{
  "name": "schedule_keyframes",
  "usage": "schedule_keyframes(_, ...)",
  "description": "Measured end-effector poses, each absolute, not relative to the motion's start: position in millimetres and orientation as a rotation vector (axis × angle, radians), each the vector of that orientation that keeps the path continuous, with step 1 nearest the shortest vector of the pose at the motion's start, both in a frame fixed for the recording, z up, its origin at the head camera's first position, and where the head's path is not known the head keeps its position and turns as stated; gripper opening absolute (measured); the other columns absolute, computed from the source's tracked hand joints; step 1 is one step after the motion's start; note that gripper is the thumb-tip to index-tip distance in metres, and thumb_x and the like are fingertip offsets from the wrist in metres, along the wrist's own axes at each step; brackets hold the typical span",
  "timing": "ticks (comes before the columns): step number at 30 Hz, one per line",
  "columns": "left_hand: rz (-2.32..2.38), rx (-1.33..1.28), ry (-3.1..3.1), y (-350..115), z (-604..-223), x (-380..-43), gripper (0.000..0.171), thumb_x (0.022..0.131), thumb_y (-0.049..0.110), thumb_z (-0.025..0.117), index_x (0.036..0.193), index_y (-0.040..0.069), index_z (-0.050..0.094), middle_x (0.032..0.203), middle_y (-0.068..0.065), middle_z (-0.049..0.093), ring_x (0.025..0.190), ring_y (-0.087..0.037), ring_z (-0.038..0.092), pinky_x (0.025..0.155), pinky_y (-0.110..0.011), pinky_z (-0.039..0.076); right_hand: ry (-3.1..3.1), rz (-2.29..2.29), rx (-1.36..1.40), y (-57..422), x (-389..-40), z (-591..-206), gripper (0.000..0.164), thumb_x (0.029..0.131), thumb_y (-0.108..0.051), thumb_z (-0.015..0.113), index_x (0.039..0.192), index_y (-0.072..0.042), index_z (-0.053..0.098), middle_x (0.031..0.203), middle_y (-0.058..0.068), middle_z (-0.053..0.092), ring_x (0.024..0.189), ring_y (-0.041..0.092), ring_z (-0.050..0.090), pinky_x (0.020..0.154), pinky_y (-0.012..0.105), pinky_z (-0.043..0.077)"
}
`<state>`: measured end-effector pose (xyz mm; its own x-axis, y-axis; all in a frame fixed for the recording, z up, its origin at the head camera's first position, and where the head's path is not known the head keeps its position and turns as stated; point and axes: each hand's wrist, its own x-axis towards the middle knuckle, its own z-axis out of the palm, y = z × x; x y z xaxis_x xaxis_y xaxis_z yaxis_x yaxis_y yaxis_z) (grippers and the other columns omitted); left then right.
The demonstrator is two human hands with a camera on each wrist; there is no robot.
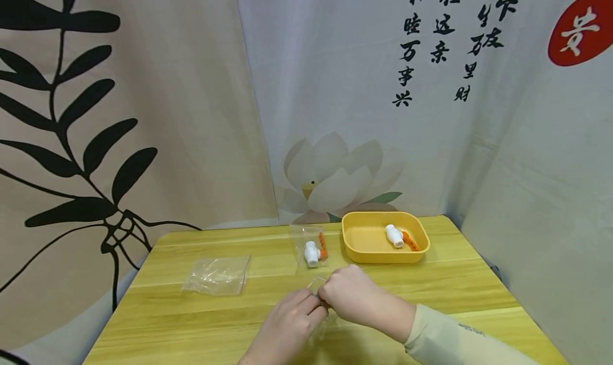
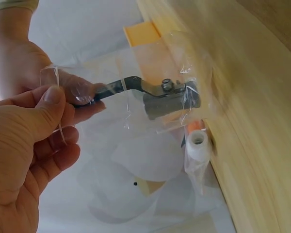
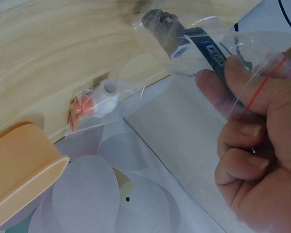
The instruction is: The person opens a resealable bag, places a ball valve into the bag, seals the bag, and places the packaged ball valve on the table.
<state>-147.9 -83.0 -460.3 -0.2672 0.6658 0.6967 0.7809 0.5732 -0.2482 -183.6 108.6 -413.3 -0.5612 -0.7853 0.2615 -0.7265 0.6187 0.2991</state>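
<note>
My left hand [image 1: 290, 322] and right hand [image 1: 351, 296] meet over the front middle of the table. Thumb and fingers of the left hand pinch the mouth of a clear zip bag [image 2: 111, 73]. Inside that bag is a grey valve [image 2: 162, 104] with a dark lever handle [image 3: 211, 51] bearing light lettering. My right hand reaches in past the bag's red zip line [image 3: 262, 90] and pinches the handle's end between thumb and index finger. From the head view, the hands hide most of the valve.
A bagged white valve with an orange handle [image 1: 312, 254] lies beyond the hands. At the back right, a yellow tray [image 1: 351, 250] holds another white valve [image 1: 395, 236] with an orange handle. A flat clear bag [image 1: 217, 275] lies on the table's left side.
</note>
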Motion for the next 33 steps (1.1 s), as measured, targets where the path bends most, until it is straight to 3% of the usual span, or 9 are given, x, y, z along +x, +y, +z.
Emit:
schedule_keyframes(8,-0.217,-1.163,-2.044,-80.9,-461.7,-147.1,0.01,0.093,0.013,0.067,0.085,0.017,0.072,0.092,0.008,0.071,0.086,-0.007,0.062,0.078,-0.02,0.053,-2.516,-0.229,1.211,106.8,-188.1,-419.4,0.039,0.079,-0.029,0.087,0.057,-0.029,0.055,0.053,-0.016,0.05,0.049,0.002,0.032,0.044,0.023,0.022)
schedule_keyframes(12,-0.231,-1.162,-2.058,-80.8,-462.6,-146.7,0.009,0.092,0.013,0.069,0.086,0.017,0.073,0.094,0.008,0.073,0.088,-0.006,0.064,0.08,-0.019,0.054,-2.531,-0.236,1.204,105.6,-189.8,-420.1,0.037,0.08,-0.027,0.087,0.057,-0.029,0.057,0.053,-0.015,0.049,0.049,0.003,0.03,0.044,0.022,0.021)
schedule_keyframes(19,-0.219,-1.155,-2.038,-80.2,-462.0,-147.0,0.005,0.089,0.011,0.074,0.088,0.016,0.074,0.092,0.008,0.072,0.085,-0.006,0.062,0.079,-0.019,0.053,-2.555,-0.211,1.175,105.7,-190.0,-419.5,0.026,0.077,-0.027,0.089,0.065,-0.029,0.066,0.058,-0.016,0.059,0.05,0.002,0.039,0.044,0.022,0.026)
schedule_keyframes(23,-0.202,-1.135,-2.03,-80.2,-461.9,-147.3,0.006,0.087,0.011,0.076,0.086,0.016,0.072,0.084,0.009,0.066,0.079,-0.007,0.057,0.073,-0.018,0.05,-2.595,-0.166,1.165,107.3,-189.0,-418.2,0.014,0.078,-0.029,0.091,0.077,-0.029,0.076,0.069,-0.017,0.07,0.054,0.002,0.052,0.046,0.022,0.036)
schedule_keyframes(27,-0.21,-1.127,-2.035,-80.1,-462.9,-147.2,0.008,0.086,0.009,0.076,0.085,0.016,0.071,0.08,0.009,0.064,0.077,-0.007,0.055,0.07,-0.018,0.047,-2.626,-0.083,1.176,110.1,-187.0,-415.0,0.013,0.078,-0.03,0.091,0.086,-0.03,0.081,0.08,-0.017,0.077,0.063,0.003,0.062,0.051,0.022,0.045)
schedule_keyframes(31,-0.237,-1.117,-2.028,-79.8,-463.1,-146.9,0.008,0.086,0.009,0.077,0.086,0.015,0.072,0.079,0.009,0.063,0.076,-0.007,0.056,0.069,-0.018,0.047,-2.612,0.027,1.19,115.4,-182.3,-409.1,0.014,0.08,-0.025,0.09,0.088,-0.03,0.081,0.082,-0.016,0.078,0.065,0.003,0.061,0.054,0.019,0.044)
schedule_keyframes(33,-0.24,-1.107,-2.023,-79.5,-462.6,-146.6,0.007,0.087,0.009,0.076,0.087,0.015,0.072,0.08,0.008,0.064,0.077,-0.007,0.057,0.069,-0.018,0.048,-2.61,0.096,1.198,119.1,-179.9,-407.5,0.011,0.085,-0.024,0.088,0.086,-0.03,0.079,0.077,-0.016,0.074,0.062,0.002,0.056,0.054,0.018,0.041)
